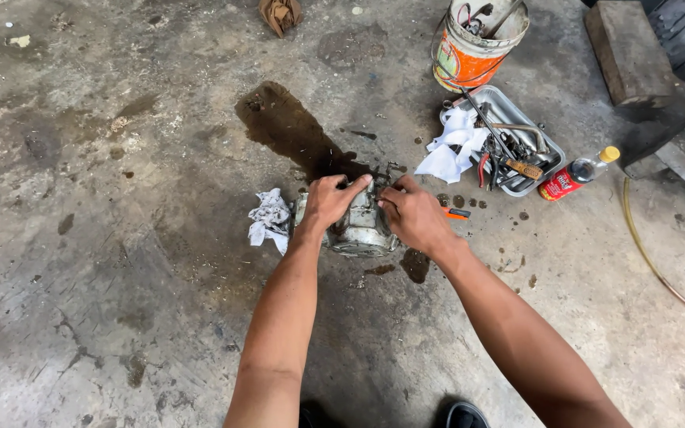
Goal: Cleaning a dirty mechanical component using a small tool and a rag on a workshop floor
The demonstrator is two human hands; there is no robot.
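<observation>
A grey metal engine part (361,230) sits on the stained concrete floor in the middle of the view. My left hand (329,200) lies over its top left side, fingers curled on it. On the top right side my right hand (411,214) grips the same part, fingers bent over its edge. The two hands hide most of the upper face. A crumpled white rag (268,219) lies just left of the part, and a small orange-handled tool (457,212) lies just right of my right hand.
A metal tray (552,147) with tools and a white cloth (453,145) stands at upper right, an orange-and-white bucket (473,49) behind it. A red-labelled bottle (576,174) lies beside the tray. Dark oil patch (287,127), wooden block (626,49), yellow hose (645,252).
</observation>
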